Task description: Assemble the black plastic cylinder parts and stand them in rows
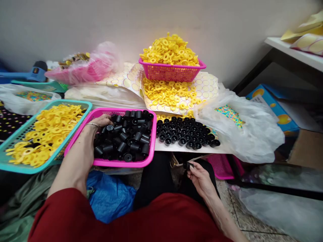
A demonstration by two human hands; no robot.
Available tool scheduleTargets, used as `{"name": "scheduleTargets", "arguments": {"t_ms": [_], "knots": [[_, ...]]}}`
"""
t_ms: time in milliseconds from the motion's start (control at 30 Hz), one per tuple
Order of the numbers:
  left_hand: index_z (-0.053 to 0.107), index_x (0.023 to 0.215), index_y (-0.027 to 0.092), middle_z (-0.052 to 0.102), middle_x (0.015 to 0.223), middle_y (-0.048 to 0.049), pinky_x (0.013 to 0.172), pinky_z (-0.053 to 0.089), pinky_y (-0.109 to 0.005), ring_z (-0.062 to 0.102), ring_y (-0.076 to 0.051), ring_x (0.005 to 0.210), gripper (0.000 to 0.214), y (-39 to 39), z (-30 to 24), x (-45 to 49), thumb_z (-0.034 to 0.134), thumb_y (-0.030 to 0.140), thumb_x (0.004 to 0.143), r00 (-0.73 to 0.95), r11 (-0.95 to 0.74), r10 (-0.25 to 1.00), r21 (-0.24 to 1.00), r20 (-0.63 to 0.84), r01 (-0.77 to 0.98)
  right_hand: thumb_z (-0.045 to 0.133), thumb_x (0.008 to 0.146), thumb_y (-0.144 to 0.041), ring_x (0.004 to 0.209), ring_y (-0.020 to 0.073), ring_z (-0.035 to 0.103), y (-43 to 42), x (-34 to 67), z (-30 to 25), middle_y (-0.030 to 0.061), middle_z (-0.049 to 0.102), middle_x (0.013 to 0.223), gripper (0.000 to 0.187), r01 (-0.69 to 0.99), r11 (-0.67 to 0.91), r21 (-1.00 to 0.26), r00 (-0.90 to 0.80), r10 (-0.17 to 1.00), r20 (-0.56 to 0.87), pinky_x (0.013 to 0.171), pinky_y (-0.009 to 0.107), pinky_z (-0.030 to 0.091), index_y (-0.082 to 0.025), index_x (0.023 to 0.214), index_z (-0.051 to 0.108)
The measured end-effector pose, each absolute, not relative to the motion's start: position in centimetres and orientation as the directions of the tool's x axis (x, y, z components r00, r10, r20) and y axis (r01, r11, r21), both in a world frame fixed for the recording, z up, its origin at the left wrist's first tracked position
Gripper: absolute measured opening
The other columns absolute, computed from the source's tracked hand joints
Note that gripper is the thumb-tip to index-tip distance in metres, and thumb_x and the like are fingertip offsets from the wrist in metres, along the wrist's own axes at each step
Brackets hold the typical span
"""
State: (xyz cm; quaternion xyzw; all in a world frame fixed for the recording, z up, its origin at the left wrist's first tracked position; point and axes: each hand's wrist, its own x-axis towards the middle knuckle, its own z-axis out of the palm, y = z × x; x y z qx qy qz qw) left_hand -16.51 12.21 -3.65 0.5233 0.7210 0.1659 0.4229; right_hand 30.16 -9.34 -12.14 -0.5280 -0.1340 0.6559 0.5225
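Observation:
My left hand [102,121] reaches over the left rim of a pink basket [123,163] heaped with black plastic cylinders [123,137]. Its fingers dip among the pieces at the back left, and their tips are hidden, so I cannot tell whether they grip one. Above my lap, past the table's front edge, my right hand [199,174] pinches a small black cylinder [186,165] between thumb and fingers. Beyond it on the table, rows of black cylinders [181,132] stand close together with their open ends up.
Left of the pink basket is a teal basket [85,105] of yellow ring-shaped parts. Another pink basket [171,72] of yellow parts stands at the back, above loose yellow pieces [174,95]. Coloured beads [229,114] lie on a clear plastic bag [259,124] at right.

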Motion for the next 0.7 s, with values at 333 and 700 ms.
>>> {"name": "scheduleTargets", "arguments": {"t_ms": [333,700], "knots": [[0.062,0.080,0.014,0.064,0.056,0.0012,0.048,0.045,-0.025,0.057,-0.016,0.050,0.031,11.8,-3.1,-17.0,0.066,0.016,0.049,-0.107,0.527,0.837,0.736,-0.537,0.425,0.094,0.048,-0.033,0.057,0.0072,0.052,-9.4,30.1,-12.3,-0.0022,0.062,0.071,0.043,-0.534,-0.428,-0.729,0.101,0.824,-0.558,0.052,0.020,0.046,-0.020,0.084,0.074],[0.068,0.074,0.011,0.069,0.064,-0.0065,0.056,0.048,-0.028,0.060,-0.017,0.057,0.024,11.9,-2.1,-16.8,0.075,0.028,0.059,-0.092,0.605,0.792,0.755,-0.604,0.251,0.094,0.048,-0.030,0.058,0.0084,0.052,-9.4,30.2,-12.1,-0.0015,0.063,0.071,0.041,-0.539,-0.438,-0.719,0.104,0.813,-0.573,0.052,0.022,0.046,-0.020,0.082,0.075]]}}
